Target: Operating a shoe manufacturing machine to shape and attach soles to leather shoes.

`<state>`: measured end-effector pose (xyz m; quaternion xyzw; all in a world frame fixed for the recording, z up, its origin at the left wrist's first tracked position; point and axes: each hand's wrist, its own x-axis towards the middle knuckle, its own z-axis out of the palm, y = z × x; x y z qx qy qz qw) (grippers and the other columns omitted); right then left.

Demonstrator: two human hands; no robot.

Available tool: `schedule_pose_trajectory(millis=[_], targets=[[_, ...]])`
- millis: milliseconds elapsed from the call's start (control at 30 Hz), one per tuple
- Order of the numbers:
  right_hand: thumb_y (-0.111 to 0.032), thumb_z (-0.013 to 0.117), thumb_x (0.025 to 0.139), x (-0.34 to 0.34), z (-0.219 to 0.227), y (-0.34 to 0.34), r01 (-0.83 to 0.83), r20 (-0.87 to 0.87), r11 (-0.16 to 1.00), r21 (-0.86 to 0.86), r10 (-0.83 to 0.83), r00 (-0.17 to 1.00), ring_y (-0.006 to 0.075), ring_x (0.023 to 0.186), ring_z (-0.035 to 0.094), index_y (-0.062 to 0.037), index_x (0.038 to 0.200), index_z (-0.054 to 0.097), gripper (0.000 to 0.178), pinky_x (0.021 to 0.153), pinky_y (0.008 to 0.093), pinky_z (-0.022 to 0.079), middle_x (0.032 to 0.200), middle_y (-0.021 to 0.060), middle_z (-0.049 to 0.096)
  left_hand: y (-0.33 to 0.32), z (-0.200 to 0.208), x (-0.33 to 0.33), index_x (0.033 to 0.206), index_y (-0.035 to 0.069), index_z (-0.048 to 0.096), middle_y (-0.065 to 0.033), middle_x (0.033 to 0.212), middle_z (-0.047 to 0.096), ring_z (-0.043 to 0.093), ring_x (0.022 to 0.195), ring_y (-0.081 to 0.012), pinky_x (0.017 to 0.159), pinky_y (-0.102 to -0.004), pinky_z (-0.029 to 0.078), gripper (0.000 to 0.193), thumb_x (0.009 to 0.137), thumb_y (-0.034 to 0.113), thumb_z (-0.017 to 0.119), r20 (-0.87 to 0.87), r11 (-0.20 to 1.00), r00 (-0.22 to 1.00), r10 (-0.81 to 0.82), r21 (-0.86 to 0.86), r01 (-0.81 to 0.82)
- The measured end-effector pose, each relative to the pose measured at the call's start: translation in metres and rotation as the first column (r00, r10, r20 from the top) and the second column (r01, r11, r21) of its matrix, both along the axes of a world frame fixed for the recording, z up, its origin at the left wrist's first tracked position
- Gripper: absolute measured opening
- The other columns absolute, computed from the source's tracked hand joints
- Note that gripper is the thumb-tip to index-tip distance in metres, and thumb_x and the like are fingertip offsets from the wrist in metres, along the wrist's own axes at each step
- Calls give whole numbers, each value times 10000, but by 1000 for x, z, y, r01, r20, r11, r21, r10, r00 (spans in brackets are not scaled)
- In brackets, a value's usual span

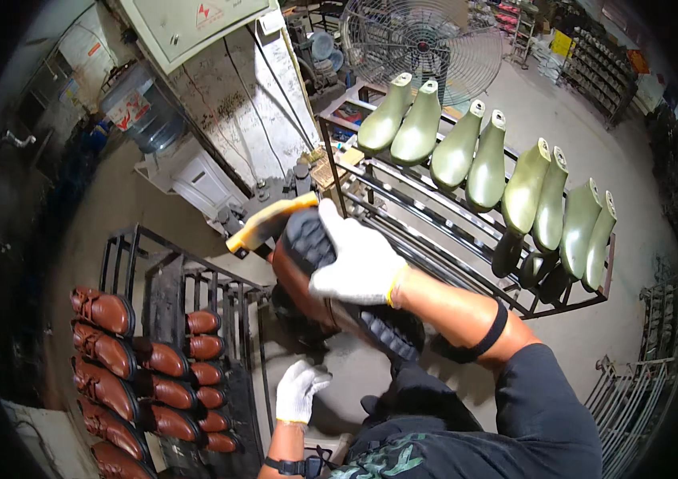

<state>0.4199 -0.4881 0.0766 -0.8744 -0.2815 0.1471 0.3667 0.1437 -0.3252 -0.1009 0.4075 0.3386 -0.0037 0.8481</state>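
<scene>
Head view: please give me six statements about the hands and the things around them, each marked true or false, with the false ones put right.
1. The right hand holds a shoe with its black sole toward the camera. True.
2. The left hand also grips that shoe. False: it is lower in the view, apart from the shoe, and looks empty.
3. Both hands wear black gloves. False: the gloves are white.
4. The row of brown shoes is to the left of the left hand. True.
5. The water bottle is to the right of the fan. False: it is to the left.
6. The pale green lasts are to the right of the brown shoes. True.
</scene>
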Motion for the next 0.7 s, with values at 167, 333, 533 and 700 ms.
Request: schedule_pose_trajectory(millis=[167,333,533,700], targets=[[-302,687,757,-53,-63,39,-199,27,979,-39,200,979,470,1114,641,48,1592,185,1035,983,462,526,1329,333,553,15,26,26,1305,-47,574,-156,1131,661,650,938,-242,818,-400,588,368,943,4,611,55,988,995,82,127,-88],[-399,824,676,-59,-52,12,-13,-143,999,47,19,990,467,1156,616,-2,1626,141,1236,997,466,512,1306,317,567,29,31,52,1345,-54,571,-169,1274,646,642,1123,-236,943,-325,534,436,924,6,668,186,833,961,203,482,-270],[-358,907,661,-39,-57,-6,8,-224,962,274,56,973,394,1370,531,-5,1634,170,1271,1160,385,396,1482,289,504,31,18,98,1432,-3,503,-114,1311,636,637,1168,-210,975,-352,522,447,1044,199,598,239,940,945,222,207,-273],[-301,928,675,-23,-61,-10,57,-259,885,461,72,963,330,1426,486,-3,1630,201,1237,1187,364,358,1533,271,473,-13,85,119,1468,17,483,-124,1311,631,654,1129,-237,943,-371,548,439,1096,248,472,178,924,917,356,82,-374]])
